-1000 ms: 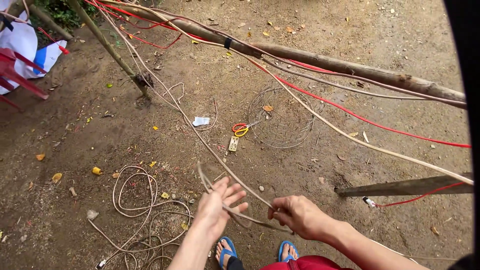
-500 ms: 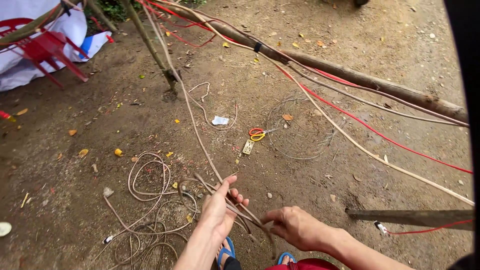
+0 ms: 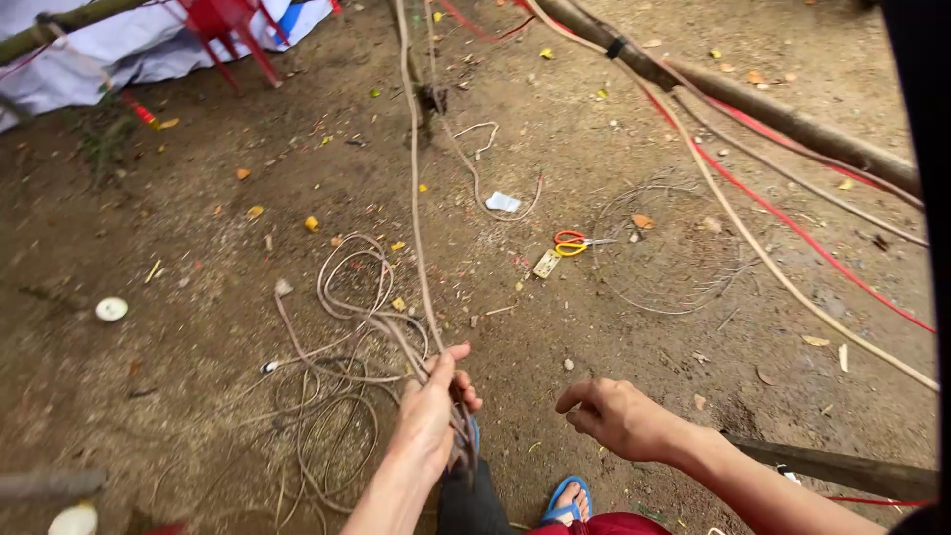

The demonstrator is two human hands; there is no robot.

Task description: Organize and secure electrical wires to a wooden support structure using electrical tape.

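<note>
1. The bare dirt ground [image 3: 149, 376] carries everything, strewn with yellow leaves and small debris.
2. A long wooden pole [image 3: 792, 119] runs across the ground's far right corner, with red wire [image 3: 822, 253] and pale cable strung beside it.
3. A white tarp [image 3: 119, 54] and a red plastic chair [image 3: 233, 25] sit at the far left edge.
4. A tan cable [image 3: 416, 198] runs taut from the far edge down to the left hand, with its slack lying in loose coils [image 3: 347, 396] on the ground near the left of the person's feet.
5. A round wire-mesh basket [image 3: 674, 248] lies right of centre; yellow-and-red scissors [image 3: 570, 242] lie just beside its left rim, with a small socket plate [image 3: 546, 264] next to them.
6. The left hand [image 3: 431, 416] is clenched around gathered strands of the tan cable.
7. The right hand [image 3: 614, 416] is loosely curled, released, holding nothing, near the left hand but apart from it.
8. A blue sandal [image 3: 565, 495] shows at the near edge.
</note>
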